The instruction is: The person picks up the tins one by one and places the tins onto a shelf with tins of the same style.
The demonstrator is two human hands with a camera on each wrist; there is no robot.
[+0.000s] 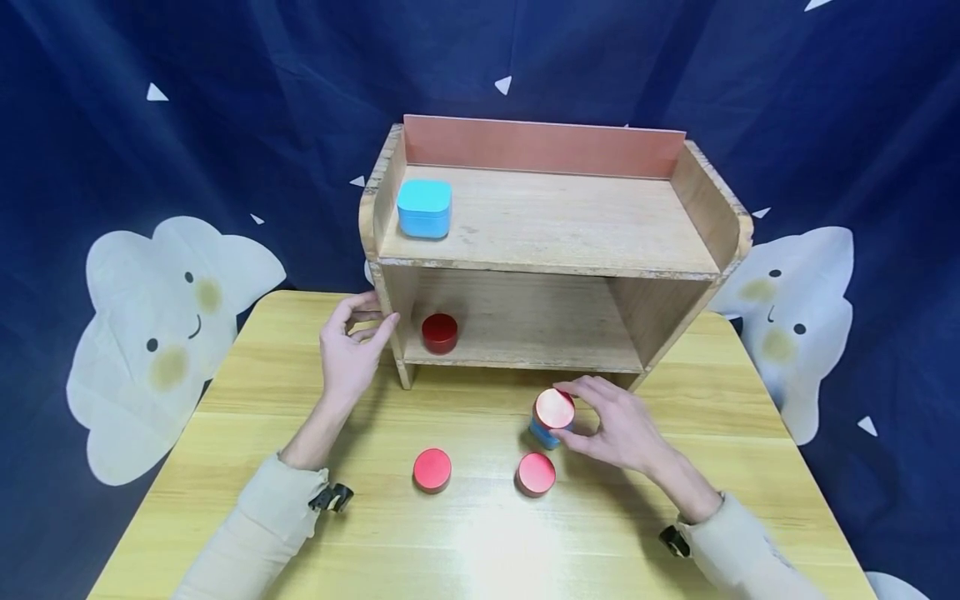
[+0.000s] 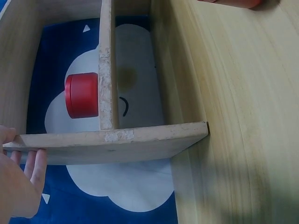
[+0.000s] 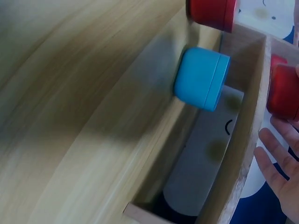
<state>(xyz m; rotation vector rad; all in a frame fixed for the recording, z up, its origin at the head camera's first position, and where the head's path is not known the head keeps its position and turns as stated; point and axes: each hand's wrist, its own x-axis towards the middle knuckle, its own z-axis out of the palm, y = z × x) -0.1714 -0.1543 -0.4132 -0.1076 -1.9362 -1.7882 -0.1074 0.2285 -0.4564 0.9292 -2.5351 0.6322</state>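
At frame center-right, the right hand (image 1: 615, 429) pinches a red tin (image 1: 554, 408) stacked on a blue tin (image 1: 542, 435) on the table (image 1: 247, 400). The left hand (image 1: 351, 346), fingers loosely curled, steadies the shelf (image 1: 555, 242). The lift seems to be starting; a steady grip comes next.

The left hand (image 1: 351, 346) is seen left of centre in the head view, raised upright on its wrist, with the fingers loosely curled and the thumb (image 1: 382, 330) pointed right. The right hand (image 1: 611, 425) is held lower, right of centre, palm down, with its fingers curved leftwards. Both forearms are covered by pale sleeves (image 1: 262, 533) and enter from the bottom corners.
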